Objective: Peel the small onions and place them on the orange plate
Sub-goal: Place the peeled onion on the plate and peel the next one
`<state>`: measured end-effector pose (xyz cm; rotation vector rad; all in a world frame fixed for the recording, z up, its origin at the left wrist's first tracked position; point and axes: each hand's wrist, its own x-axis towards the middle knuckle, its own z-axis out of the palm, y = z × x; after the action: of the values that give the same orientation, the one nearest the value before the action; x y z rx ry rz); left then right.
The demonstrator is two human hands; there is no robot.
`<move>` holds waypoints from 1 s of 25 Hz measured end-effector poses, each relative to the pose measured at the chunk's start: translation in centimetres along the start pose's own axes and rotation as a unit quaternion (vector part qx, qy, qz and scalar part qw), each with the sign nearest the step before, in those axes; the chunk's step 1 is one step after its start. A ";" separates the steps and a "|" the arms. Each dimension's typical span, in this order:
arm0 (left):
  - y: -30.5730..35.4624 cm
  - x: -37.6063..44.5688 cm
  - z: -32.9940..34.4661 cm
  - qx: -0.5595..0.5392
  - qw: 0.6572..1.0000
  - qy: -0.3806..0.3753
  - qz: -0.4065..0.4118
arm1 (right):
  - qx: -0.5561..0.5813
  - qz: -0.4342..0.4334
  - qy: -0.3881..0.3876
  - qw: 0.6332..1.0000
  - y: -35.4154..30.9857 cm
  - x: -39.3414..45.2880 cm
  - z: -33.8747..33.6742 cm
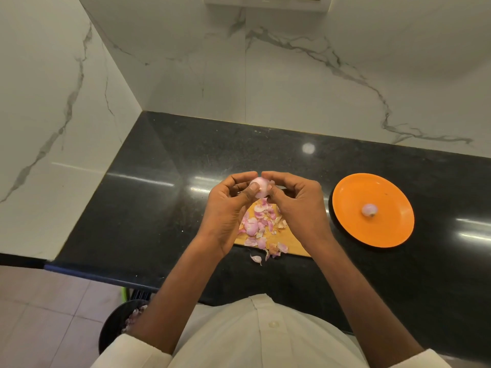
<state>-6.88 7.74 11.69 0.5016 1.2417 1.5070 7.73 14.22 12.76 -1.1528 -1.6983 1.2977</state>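
One peeled onion (369,210) lies already on the orange plate (353,224), which stands on the dark desk (148,208) to the right, well apart from the work in the middle. The head view is the only one, and it shows both hands raised together above a wooden board (293,247). The left hand (228,208) has its fingers curled round a second onion (259,187), with the thumb pressed flat on its front. The right hand (295,200) meets it from the other side, its fingertips pinching at the top of the same onion. The onion looks pale and smooth, so I judge that the peeling step is in hand and close to its end, though its far side is hidden. Many pink skins (259,227) lie on the board under the hands, and one skin lies on the desk just beside the near edge of the board. The next move probably asks to pull off the last skin, let it fall, and then carry the onion to the right and put it on the plate near the first one.
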 end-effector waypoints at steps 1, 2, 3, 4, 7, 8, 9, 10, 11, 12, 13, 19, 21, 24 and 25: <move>0.0 0.0 0.0 -0.003 1.000 0.004 0.001 | 0.001 -0.003 -0.003 1.000 -0.1 0.0 0.0; 0.1 -0.1 0.0 -0.004 1.000 0.010 0.005 | 0.004 -0.003 -0.005 1.000 -0.2 -0.1 0.1; 0.1 -0.1 0.0 0.001 1.000 0.014 0.012 | 0.012 0.003 -0.005 1.000 -0.2 -0.2 0.1; 0.1 -0.2 -0.1 0.010 1.000 0.014 0.024 | 0.027 0.013 -0.004 1.000 -0.2 -0.2 0.1; -0.1 -0.3 -0.1 0.030 0.998 0.005 0.059 | 0.039 0.002 0.010 0.999 -0.2 -0.3 0.5; -0.1 -0.3 -0.2 0.029 0.997 0.002 0.068 | 0.024 -0.015 0.017 0.999 -0.3 -0.4 0.6; -0.1 -0.4 -0.2 0.030 0.997 -0.001 0.075 | 0.011 -0.030 0.023 0.999 -0.3 -0.5 0.7; -0.1 -0.4 -0.2 0.034 0.996 -0.003 0.081 | 0.007 -0.040 0.026 0.999 -0.3 -0.5 0.8; 0.0 -0.5 -0.1 0.040 0.995 -0.003 0.087 | 0.011 -0.042 0.027 0.999 -0.2 -0.5 0.8; 0.2 -0.5 -0.1 0.050 0.994 -0.002 0.093 | 0.019 -0.039 0.029 0.999 -0.2 -0.5 0.7; 0.3 -0.5 -0.1 0.059 0.993 -0.001 0.099 | 0.030 -0.032 0.030 0.999 -0.1 -0.5 0.7; 0.6 -0.7 0.1 0.068 0.991 -0.005 0.113 | 0.046 -0.022 0.094 0.994 0.1 -0.8 0.7; 0.8 -0.7 0.3 0.073 0.990 0.006 0.120 | 0.059 -0.030 0.079 0.995 0.0 -0.8 0.7; 1.1 -0.6 0.1 0.070 0.989 0.003 0.130 | 0.104 -0.031 0.019 0.994 -0.4 -0.9 0.8; 1.1 -0.5 -0.1 0.070 0.989 -0.001 0.129 | 0.101 -0.033 0.011 0.994 -0.5 -0.8 0.7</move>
<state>-7.24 7.35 12.77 0.7809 1.3250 1.6386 7.25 13.19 13.05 -0.9804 -1.5367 1.3763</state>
